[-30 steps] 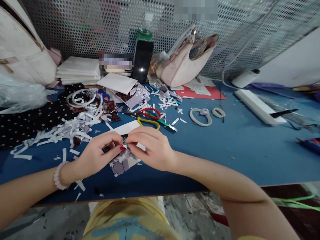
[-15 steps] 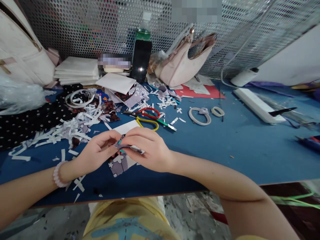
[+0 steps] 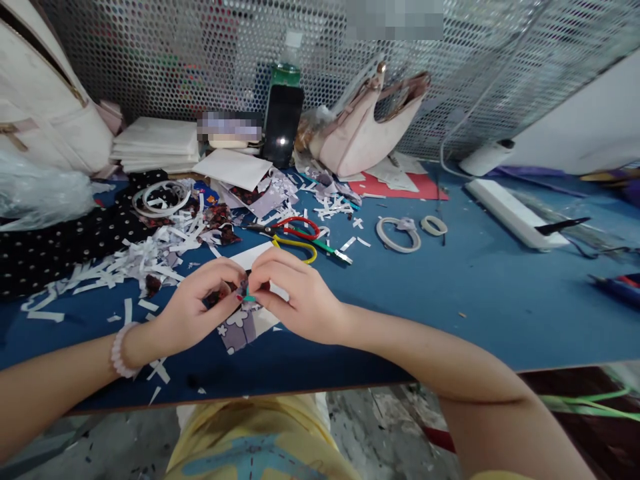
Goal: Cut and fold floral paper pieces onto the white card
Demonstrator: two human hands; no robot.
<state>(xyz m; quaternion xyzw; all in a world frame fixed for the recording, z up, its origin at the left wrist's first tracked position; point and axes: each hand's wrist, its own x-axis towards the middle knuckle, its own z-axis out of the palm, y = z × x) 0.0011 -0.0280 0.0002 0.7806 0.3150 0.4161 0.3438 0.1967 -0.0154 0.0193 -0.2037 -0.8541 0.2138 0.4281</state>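
Observation:
My left hand (image 3: 197,303) is closed in a pinch, with a small dark patterned fabric piece (image 3: 215,297) between its thumb and fingers. Fingertip to fingertip with it, my right hand (image 3: 300,293) pinches at the same spot; what lies in its grip is mostly hidden. A bit of teal shows at the fingertips, and I cannot tell what it is. Under the hands lies a lilac fabric piece (image 3: 237,333) with white flowers, on the blue table. Just beyond rests a white card (image 3: 253,255), beside scissors (image 3: 295,250) with one red and one yellow handle.
Paper and fabric scraps (image 3: 135,257) heap on the left by a black dotted cloth (image 3: 75,250). White rings of tape (image 3: 399,235) lie right of the scissors. A phone (image 3: 283,127), a pink handbag (image 3: 360,140) and a stack of white cards (image 3: 155,143) line the back.
The grey fabric strip that stretched between my fingertips toward the right hand no longer shows there. My right fingers have curled in more, and dark patterned fabric now shows inside my left hand.

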